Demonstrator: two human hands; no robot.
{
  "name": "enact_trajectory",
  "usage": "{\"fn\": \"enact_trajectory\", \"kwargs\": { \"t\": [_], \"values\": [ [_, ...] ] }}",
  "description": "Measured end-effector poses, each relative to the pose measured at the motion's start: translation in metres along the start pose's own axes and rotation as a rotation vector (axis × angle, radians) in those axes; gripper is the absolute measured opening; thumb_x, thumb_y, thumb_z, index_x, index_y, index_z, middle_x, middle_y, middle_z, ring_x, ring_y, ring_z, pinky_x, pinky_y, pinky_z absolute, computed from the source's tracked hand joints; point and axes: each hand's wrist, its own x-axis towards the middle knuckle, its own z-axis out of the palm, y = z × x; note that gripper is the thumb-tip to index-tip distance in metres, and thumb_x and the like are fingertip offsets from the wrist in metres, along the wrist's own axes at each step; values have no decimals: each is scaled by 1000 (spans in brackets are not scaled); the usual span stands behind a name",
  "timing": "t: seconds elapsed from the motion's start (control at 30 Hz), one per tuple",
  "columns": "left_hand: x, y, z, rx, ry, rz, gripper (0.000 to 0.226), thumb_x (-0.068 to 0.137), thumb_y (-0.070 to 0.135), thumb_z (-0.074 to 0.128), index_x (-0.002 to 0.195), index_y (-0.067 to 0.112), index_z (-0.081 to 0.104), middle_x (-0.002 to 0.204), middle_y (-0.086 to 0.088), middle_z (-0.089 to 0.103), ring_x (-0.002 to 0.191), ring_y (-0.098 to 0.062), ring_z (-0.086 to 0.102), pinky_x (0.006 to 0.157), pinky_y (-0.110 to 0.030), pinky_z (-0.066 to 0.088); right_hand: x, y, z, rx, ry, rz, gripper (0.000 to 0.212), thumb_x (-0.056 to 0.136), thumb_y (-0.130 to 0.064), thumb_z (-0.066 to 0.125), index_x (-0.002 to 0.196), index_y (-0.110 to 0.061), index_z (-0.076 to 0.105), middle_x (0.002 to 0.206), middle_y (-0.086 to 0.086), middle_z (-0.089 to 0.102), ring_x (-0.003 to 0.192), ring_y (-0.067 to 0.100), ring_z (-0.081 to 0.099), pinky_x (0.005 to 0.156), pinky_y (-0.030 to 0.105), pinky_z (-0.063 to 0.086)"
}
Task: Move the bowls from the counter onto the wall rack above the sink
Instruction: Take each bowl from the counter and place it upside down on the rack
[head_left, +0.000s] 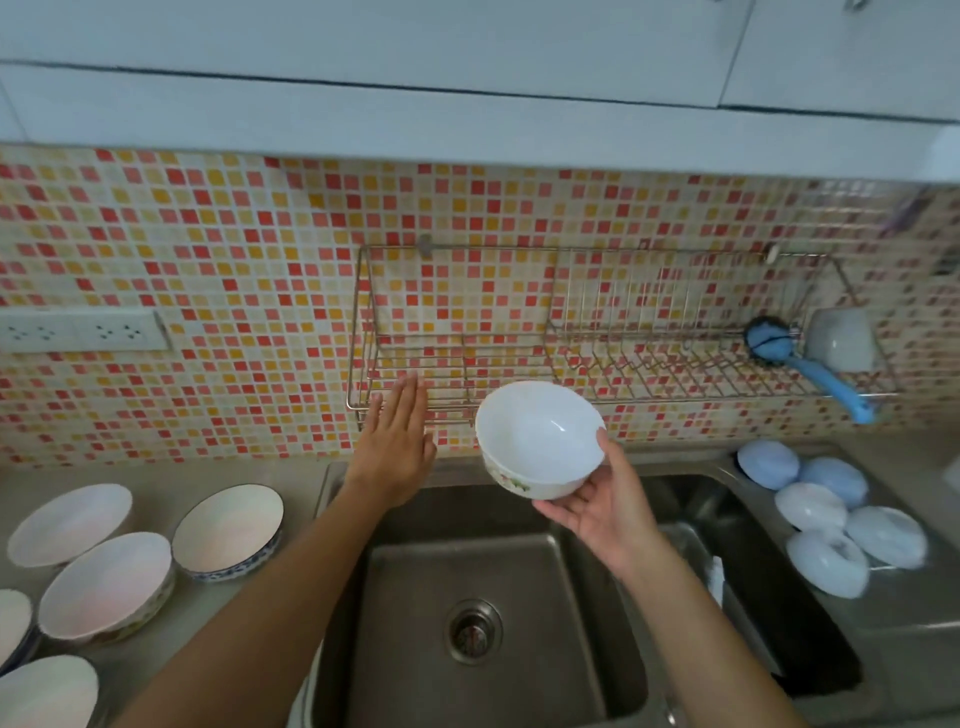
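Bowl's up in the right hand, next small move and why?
Probably lift the white bowl up and forward into the rack's bare left section: the right hand holds it just below the front rail, and the left hand hovers open beside that spot.

Two bowls (31, 675) on the counter (156, 623) at lower left are cut off by the picture's left and bottom edges. The small pale lids or cups (831, 519) right of the sink (498, 571) are blurred, so their kind cannot be told. A purple item (904, 213) on the wall at upper right is too blurred to identify. Both forearms run off the bottom edge.
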Motion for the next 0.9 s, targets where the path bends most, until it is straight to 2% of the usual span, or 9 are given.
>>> {"fn": "enact_trajectory", "kwargs": {
  "t": [0.17,0.3,0.4,0.47,0.5,0.57,0.67,0.8,0.9],
  "values": [
    [2,0,2,-35,0,4,68,92,46,4,149,12,-12,157,-6,-17,143,-24,-19,115,-42,-13,18,-52,33,30,-98,-109,58,85,-42,66,135,-17,48,129,14,54,115,36,58,75,49,59],
    [2,4,-2,-40,-13,-9,72,86,48,-1,147,12,-16,156,-4,-20,142,-23,-22,115,-40,-13,49,-77,55,-142,-62,-228,57,84,-33,73,132,-19,46,129,9,52,117,31,55,89,52,55],
    [1,7,-4,-49,-30,-22,75,82,49,-3,145,12,-21,154,-4,-24,142,-22,-24,114,-38,-15,77,-80,66,-502,46,-434,62,77,-33,79,128,-20,46,128,2,56,113,23,59,75,32,58],
    [2,6,-3,-51,-38,-27,75,83,49,-2,145,13,-23,154,-4,-25,142,-22,-24,115,-38,-15,94,-79,70,-781,100,-624,66,73,-30,83,127,-19,47,122,-1,57,106,17,60,63,15,50],
    [3,5,-2,-48,-45,-29,74,83,48,0,145,13,-24,155,-3,-25,142,-22,-25,116,-40,-13,104,-78,70,-910,111,-713,72,70,-28,85,129,-18,46,122,-1,54,105,16,59,63,13,48],
    [3,4,-2,-49,-51,-32,74,84,49,1,144,15,-25,155,-2,-26,141,-20,-27,118,-42,-8,123,-76,70,-1144,99,-823,84,67,-24,88,137,-17,41,129,2,47,114,18,51,78,22,51],
    [3,7,-6,-43,-53,-40,74,83,52,-4,143,16,-28,153,0,-28,140,-19,-28,119,-42,-8,144,-73,68,-1423,47,-864,93,67,-20,88,144,-19,35,141,6,41,128,24,40,100,38,45],
    [3,9,-9,-71,-56,-55,82,75,60,-27,143,15,-26,151,1,-29,140,-20,-28,118,-42,-9,160,-71,65,-1639,-65,-896,94,66,-14,86,145,-16,34,147,10,37,137,29,35,106,45,42],
    [3,9,-9,-78,-40,-59,76,81,56,-16,144,15,-21,154,0,-23,141,-20,-25,119,-44,-6,163,-70,67,-1724,-58,-894,91,68,-10,84,144,-12,35,145,12,38,136,31,35,102,49,44]
  ]
}}
